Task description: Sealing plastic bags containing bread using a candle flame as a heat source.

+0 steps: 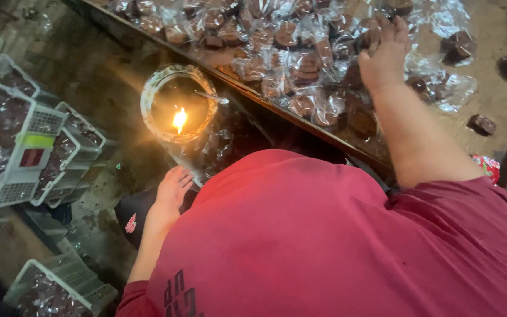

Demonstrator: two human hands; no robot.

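Right hand (385, 50) outstretched, seemingly touching wrapped sweets (300, 64).

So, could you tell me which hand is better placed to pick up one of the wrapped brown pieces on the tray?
Right hand: it already rests on the wrapped brown pieces; left hand is low beside the flame bowl.

The right hand (385, 53) lies spread on a heap of brown blocks in clear wrappers (300, 58) piled on a tray (253, 94); the left hand (173, 188) rests open below a round lamp with a burning flame (179, 104); white baskets (27, 147) stand well apart at the left
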